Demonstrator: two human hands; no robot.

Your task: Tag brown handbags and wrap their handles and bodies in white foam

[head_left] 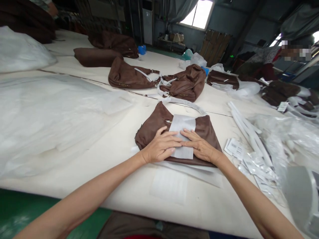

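Note:
A brown leather handbag [154,122] lies flat on the table in front of me, its wrapped white strap [191,104] stretching away behind it. Across the bag's middle rests a strip of whitish paper [183,122]. My left hand [160,146] is laid flat over the strip's left edge and the leather beside it, fingers extended. From the other side my right hand [199,146] presses on the strip and the bag, fingers also spread. The fingertips of both hands come together on the paper. Under the bag's front edge, white sheets [199,173] stick out.
Two more brown bags [132,74] [186,83] lie behind. Clear plastic sheeting [50,122] covers the table's left. On the right are white tags [235,149], white foam strips [249,132] and plastic bags [286,139]. A person [266,61] stands at the far right.

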